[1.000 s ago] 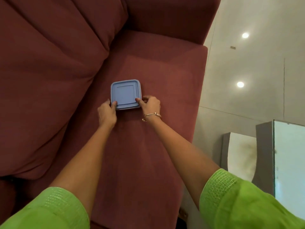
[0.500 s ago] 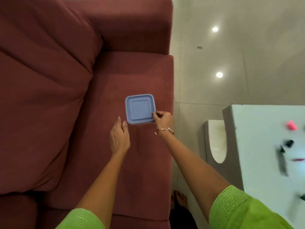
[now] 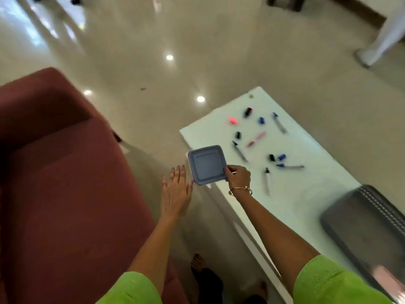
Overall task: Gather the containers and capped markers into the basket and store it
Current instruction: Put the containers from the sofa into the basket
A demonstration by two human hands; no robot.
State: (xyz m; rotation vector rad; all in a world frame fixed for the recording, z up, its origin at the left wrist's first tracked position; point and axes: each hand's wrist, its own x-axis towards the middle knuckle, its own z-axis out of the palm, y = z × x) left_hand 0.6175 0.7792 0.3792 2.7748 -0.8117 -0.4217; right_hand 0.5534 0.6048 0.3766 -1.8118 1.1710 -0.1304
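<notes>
My right hand grips the near right corner of a square blue-lidded container, held in the air over the left edge of a white table. My left hand hovers flat with fingers spread, just left of the container and apart from it. Several markers lie scattered on the table with loose caps, among them a black-tipped marker, a pink marker and a blue-tipped marker. A dark grey basket stands at the table's near right end.
A maroon sofa fills the left side. Glossy beige floor lies between the sofa and the table. My bare feet show below. Another person's white trouser leg stands at the top right.
The container has been lifted off the sofa seat and carried right to the table edge by my right hand. My left hand has let go. The view has swung from sofa to table.
</notes>
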